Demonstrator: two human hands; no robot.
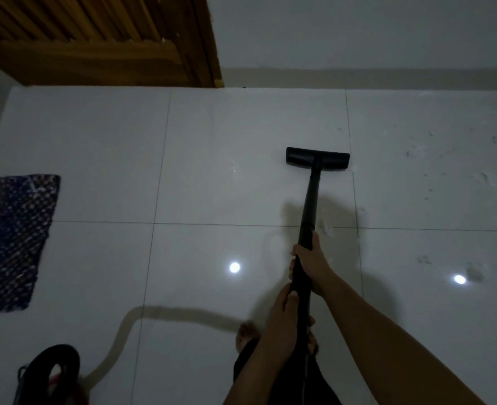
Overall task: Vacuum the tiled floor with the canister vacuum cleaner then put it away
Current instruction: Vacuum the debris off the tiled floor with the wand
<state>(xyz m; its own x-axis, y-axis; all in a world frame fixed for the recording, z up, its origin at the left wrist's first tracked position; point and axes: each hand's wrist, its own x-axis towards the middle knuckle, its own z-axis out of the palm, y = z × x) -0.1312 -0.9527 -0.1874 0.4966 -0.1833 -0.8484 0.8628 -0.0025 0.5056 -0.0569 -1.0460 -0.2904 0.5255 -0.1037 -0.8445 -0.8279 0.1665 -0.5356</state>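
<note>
Nearest, the left hand [283, 311] and, further up, the right hand [310, 263] both wrap the black wand [311, 200]. Its floor head [317, 158] rests flat on open tiled floor [212, 171], well short of the wall [358, 30]; the canister [51, 372] sits at lower left.

Single head-worn view — steeply down and forward over the tiled floor [101, 159], forearms close below

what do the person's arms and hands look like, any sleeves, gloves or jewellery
Both forearms are bare as far as the view shows, with no sleeves in sight. The left hand and right hand wear no gloves. No watch, ring or bracelet is visible, though the dim light could hide small items.
</note>
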